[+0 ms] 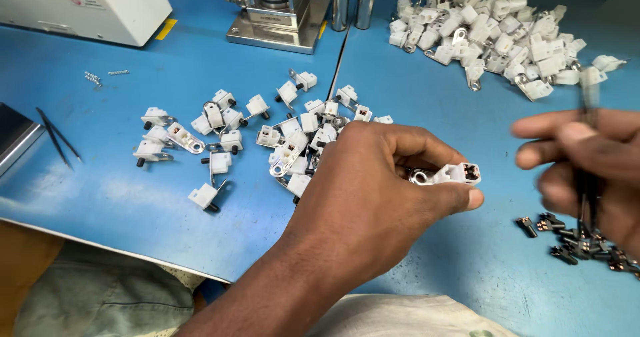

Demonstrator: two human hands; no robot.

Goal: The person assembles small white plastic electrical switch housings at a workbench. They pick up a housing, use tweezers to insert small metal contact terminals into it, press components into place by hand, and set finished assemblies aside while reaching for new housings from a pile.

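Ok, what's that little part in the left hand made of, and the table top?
The small part in the left hand looks like white moulded plastic, matt, with a shiny metal eyelet tab, likely steel or plated. The table top appears to be a smooth blue mat or laminate with a soft sheen; which one cannot be told.

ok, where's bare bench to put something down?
Bare blue bench along the near-left edge, below the scattered white connectors, and between the left hand and the small black parts. Crowded: far-right connector pile, and the right hand with its tweezers above the black parts.
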